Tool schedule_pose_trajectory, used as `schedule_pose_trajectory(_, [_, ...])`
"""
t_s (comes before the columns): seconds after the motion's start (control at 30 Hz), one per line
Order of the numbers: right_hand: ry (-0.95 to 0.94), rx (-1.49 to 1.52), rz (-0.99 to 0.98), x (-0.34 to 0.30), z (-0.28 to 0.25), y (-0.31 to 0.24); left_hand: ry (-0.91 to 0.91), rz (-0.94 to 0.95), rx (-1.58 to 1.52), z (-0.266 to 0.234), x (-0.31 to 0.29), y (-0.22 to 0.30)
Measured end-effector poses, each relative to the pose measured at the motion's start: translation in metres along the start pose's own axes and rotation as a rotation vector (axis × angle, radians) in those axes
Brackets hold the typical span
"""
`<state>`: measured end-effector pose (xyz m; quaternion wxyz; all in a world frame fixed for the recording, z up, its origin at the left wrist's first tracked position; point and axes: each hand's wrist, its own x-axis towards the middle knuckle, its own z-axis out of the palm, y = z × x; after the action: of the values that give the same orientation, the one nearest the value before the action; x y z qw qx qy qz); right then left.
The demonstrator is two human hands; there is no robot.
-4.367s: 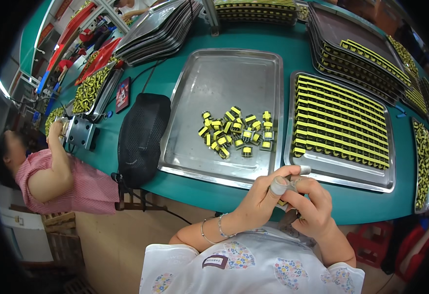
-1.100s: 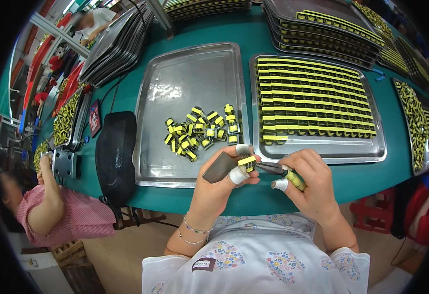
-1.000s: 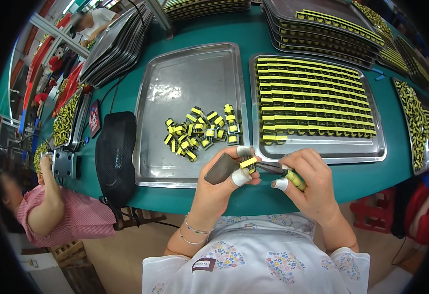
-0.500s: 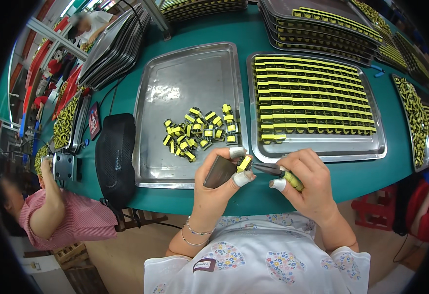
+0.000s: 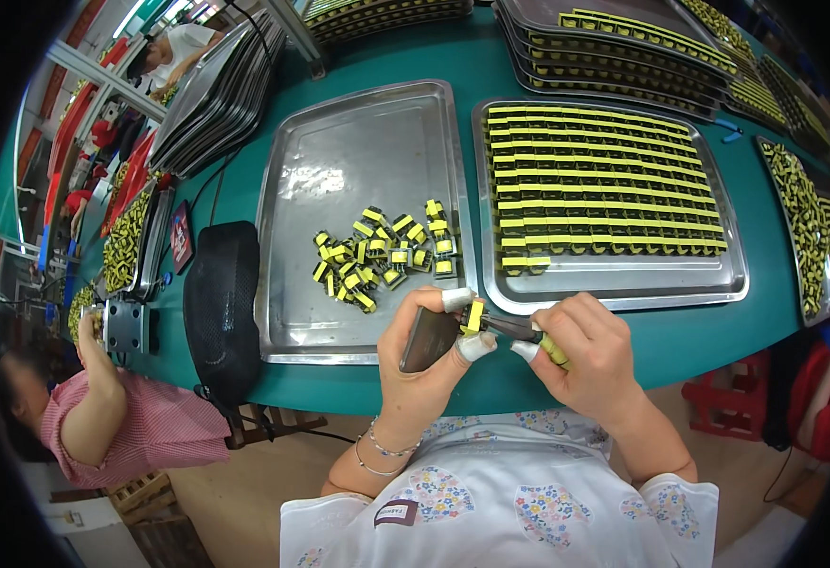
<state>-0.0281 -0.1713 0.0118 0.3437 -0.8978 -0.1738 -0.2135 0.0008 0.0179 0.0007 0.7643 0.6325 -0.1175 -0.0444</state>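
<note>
Pliers (image 5: 514, 331) lengthwise left-right, tip twd component (image 5: 473, 316)

I'm at an assembly bench in an electronics factory. The long green worktable (image 5: 434, 66) carries steel trays: one (image 5: 339, 170) with loose yellow-taped coil parts (image 5: 382, 256), another (image 5: 727, 275) to its right filled in neat rows. Stacks of more trays (image 5: 216, 104) sit behind it, and a co-worker (image 5: 121, 426) works at its left end.
</note>
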Motion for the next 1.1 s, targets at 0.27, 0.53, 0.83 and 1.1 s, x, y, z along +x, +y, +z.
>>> schedule_pose_trajectory(0.27, [-0.012,0.036,0.07,0.001,-0.004,-0.002,0.019,-0.021,-0.029,0.002,0.0,0.002])
schedule_pose_trajectory(0.53, [-0.056,0.1,0.099,0.005,-0.005,0.001,0.047,-0.061,-0.125,0.005,0.002,0.003])
schedule_pose_trajectory(0.83, [0.017,0.003,0.033,-0.001,0.006,0.002,0.045,0.037,-0.056,0.005,0.0,-0.003])
schedule_pose_trajectory(1.1, [0.032,0.282,0.187,0.001,0.002,0.002,0.052,-0.146,-0.177,0.01,-0.001,0.011])
